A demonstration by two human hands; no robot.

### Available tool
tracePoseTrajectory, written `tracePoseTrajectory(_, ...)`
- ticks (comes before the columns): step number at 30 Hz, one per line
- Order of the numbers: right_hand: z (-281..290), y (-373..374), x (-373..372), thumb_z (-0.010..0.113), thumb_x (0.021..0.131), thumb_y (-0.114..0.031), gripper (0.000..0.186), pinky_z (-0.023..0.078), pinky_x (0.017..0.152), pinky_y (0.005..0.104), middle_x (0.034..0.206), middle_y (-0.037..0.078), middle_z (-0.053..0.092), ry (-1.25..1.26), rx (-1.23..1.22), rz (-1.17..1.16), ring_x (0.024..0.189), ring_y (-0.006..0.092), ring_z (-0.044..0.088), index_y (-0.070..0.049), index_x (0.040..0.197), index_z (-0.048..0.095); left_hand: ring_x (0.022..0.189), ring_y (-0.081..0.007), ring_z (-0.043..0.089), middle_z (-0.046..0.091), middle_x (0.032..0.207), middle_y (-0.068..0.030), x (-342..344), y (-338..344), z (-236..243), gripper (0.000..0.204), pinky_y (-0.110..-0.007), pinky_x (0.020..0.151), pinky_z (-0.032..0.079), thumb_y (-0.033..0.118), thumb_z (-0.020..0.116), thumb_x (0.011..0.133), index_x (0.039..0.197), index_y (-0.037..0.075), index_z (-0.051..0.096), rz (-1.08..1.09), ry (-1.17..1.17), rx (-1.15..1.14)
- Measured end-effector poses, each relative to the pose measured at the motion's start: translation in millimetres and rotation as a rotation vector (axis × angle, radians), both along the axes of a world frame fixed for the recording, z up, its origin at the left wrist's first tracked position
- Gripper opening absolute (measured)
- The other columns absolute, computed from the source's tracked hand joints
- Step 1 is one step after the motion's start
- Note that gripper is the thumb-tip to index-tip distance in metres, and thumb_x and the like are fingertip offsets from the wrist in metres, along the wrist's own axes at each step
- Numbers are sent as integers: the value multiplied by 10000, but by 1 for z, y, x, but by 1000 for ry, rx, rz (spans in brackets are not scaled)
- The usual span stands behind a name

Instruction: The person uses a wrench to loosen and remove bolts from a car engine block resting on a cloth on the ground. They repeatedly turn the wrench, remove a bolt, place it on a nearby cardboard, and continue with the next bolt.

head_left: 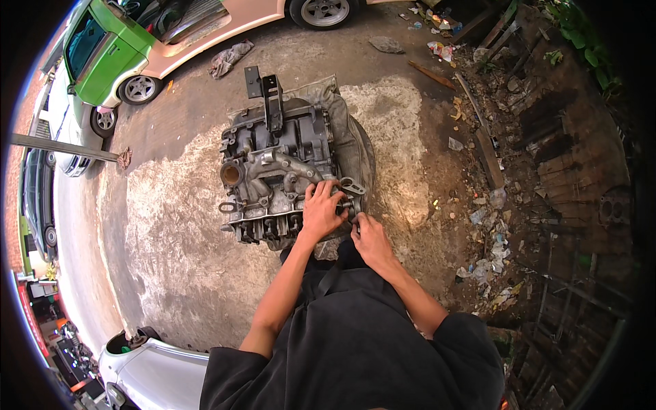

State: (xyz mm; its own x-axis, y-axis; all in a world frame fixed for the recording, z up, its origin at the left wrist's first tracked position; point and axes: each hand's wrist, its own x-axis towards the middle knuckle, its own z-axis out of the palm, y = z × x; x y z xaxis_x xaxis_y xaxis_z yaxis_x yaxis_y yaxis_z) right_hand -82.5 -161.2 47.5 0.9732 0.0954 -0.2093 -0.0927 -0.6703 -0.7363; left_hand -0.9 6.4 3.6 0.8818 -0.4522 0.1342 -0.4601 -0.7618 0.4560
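- Engine (301,140) is sitting low, right in front of the person, on a crumpled grey cloth (358,147) that's spreading out to its far and right sides, over stained concrete (164,181).
- Cloth is probably cushioning the castings and keeping grit off.
- Left hand (322,210) is resting over the engine's near right corner, partly open, bent fingers spread. Looks like it's steadying the spot; can't tell if it's gripping anything.
- Right hand (372,239) is sitting just right of it, lower, fingers half curled at a small dark piece (354,220). Can't tell what that is or how firmly it's being held. Both hands are bunching there, likely because the spot is small.
- Metal loop (358,188) is standing just beyond both hands.
- Long axis: the near-side row of parts is running roughly left to right, across the person.
- Manifold (280,162) is facing up; its round opening (232,173) is sitting at the left end.
- Black bracket (274,102) is pointing away, far side.
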Motion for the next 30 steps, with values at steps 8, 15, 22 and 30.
tracePoseTrajectory(8, -3, 3, 0, 665, 958, -46, 344, 566, 846, 534, 1118, 285, 654, -129, -28, -15, 985, 496, 672, 47, 1269, 553, 1305, -270, 526, 610, 1307, -47, -1, 0, -2, 335, -485, 1122, 347, 307, 820, 770, 1050, 129, 774, 9, -14, 2)
tracePoseTrajectory(15, -17, -9, 55, 675, 978, -76, 309, 562, 799, 525, 1010, 272, 700, -287, 45, -89, 935, 474, 699, 34, 1255, 594, 1295, -273, 528, 608, 1293, -57, -1, 0, 0, 372, -479, 1123, 352, 301, 829, 753, 1067, 109, 773, 7, -26, 3)
tracePoseTrajectory(22, -27, 1, 100, 639, 1032, -233, 291, 564, 785, 516, 963, 286, 724, -149, -38, -126, 911, 482, 707, 50, 1086, 679, 1315, -280, 526, 609, 1336, -76, -1, -1, 0, 432, -488, 1133, 344, 323, 837, 733, 1093, 94, 771, 18, -7, 33)
tracePoseTrajectory(30, -17, -13, 83, 637, 1043, -258, 413, 561, 700, 476, 852, 277, 719, -246, -61, -298, 765, 432, 720, 130, 1170, 696, 1320, -281, 526, 612, 1314, -74, -2, 0, -2, 419, -487, 1136, 340, 330, 838, 724, 1083, 125, 771, 21, 7, 40)
